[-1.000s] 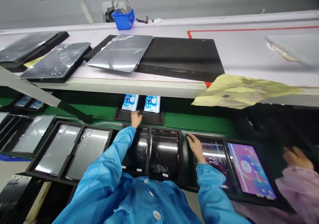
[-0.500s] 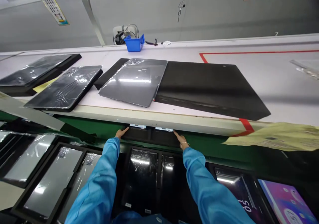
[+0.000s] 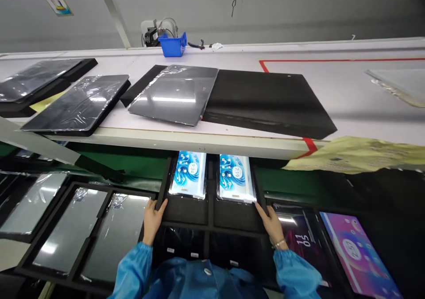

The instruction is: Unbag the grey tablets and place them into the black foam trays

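A black foam tray [image 3: 189, 211] with two lit tablets in it is held level just in front of the white shelf edge. The left tablet [image 3: 188, 174] reads 9:34 and the right tablet [image 3: 236, 177] reads 7:19. My left hand [image 3: 153, 219] is closed on the tray's left side, and my right hand [image 3: 271, 224] grips its right side. The tray's far end is under the shelf. Beneath it, nearer my body, lies another foam tray with dark tablets [image 3: 239, 250], partly covered.
On the white bench [image 3: 232, 115] above lie film-covered panels [image 3: 175, 93] and a black mat [image 3: 265, 102]. A blue bin [image 3: 173, 45] stands at the back. Trays with grey panels [image 3: 116, 234] are at left, lit tablets [image 3: 357, 250] at right. Yellow paper [image 3: 358, 157] hangs over the edge.
My hands have drawn the foam tray out from under the shelf toward my body. Both lit screens now show, and the tray covers part of the dark tablets.
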Demonstrator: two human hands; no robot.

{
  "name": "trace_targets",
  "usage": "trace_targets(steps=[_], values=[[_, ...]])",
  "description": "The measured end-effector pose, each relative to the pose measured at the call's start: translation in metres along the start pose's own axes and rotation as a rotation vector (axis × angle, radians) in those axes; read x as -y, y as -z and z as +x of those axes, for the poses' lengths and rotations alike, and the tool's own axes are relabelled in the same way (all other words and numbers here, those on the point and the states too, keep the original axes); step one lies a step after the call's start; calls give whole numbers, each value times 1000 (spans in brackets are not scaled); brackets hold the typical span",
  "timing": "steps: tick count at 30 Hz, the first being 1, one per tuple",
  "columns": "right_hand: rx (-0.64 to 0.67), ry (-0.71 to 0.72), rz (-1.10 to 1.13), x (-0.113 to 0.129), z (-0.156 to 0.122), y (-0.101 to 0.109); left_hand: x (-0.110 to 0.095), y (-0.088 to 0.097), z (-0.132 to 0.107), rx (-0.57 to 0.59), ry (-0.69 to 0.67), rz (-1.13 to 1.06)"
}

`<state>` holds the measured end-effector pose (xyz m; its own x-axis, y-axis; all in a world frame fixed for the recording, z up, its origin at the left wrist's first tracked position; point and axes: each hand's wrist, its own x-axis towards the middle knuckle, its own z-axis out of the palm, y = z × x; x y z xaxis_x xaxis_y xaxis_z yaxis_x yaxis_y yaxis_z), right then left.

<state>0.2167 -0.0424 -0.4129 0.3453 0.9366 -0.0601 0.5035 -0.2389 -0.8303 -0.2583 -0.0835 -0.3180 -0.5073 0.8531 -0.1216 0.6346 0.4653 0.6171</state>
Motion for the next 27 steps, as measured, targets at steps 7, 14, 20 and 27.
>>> trace_targets(steps=[7,14,20,27], values=[[12,-31,-124,-48,-117,35,40,-1,-101,19,-6,101],[-102,21,-281,-32,-121,30,50,-13,-121,0,-96,223],[-63,230,-439,57,-106,-23,-13,-41,-118,-31,-282,272],[152,245,-645,113,-62,-90,-124,-103,-75,169,-465,543]])
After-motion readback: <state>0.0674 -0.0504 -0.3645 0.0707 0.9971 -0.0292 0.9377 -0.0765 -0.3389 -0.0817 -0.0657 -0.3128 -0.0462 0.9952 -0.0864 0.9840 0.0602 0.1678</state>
